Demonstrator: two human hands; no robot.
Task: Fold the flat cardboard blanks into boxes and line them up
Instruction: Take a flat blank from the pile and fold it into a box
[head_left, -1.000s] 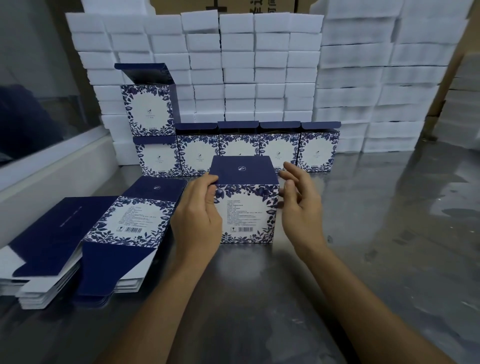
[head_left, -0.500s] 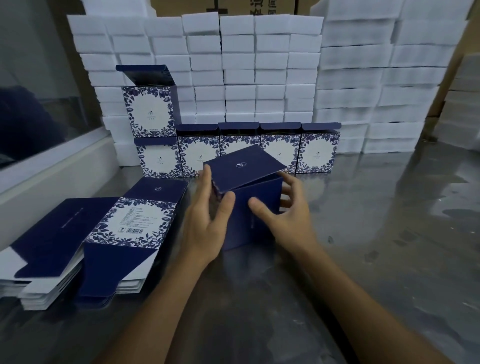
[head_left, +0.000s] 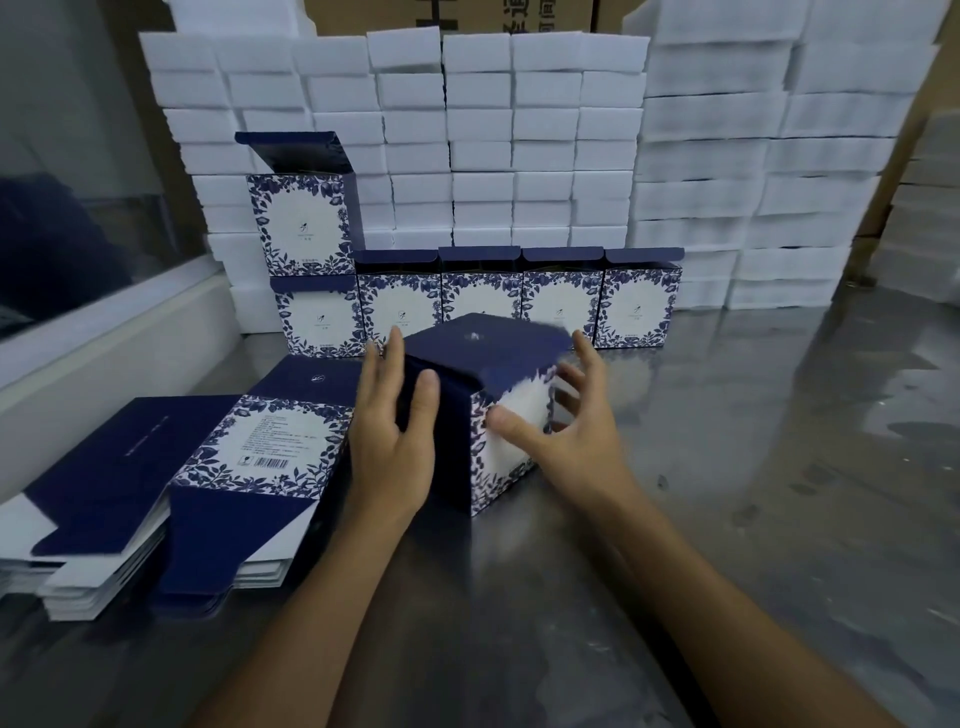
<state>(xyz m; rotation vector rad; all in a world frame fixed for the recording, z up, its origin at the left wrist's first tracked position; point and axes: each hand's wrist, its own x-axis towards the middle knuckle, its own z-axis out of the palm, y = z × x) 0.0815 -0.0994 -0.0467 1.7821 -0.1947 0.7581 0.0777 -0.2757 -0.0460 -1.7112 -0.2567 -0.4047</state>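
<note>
At the centre of the frame the folded box (head_left: 488, 415) stands on the steel table (head_left: 727, 519), turned so one corner faces the camera, its navy lid panel blurred. The left hand (head_left: 392, 441) lies against its dark left side, fingers straight and thumb on the near edge; the right hand (head_left: 561, 436) is spread around the printed side, thumb on the white face, fingers loose behind the far corner (neither hand pinches). To do this well, I judge the palms should press flat and even so the walls stay square, then slide the box back flush. Lower left lies the stack of flat blanks (head_left: 171, 478). Behind, mid-frame, a row of finished boxes (head_left: 478, 306) stands against white foam blocks (head_left: 519, 130), with one stacked box (head_left: 301, 228) upper left, lid open.
</note>
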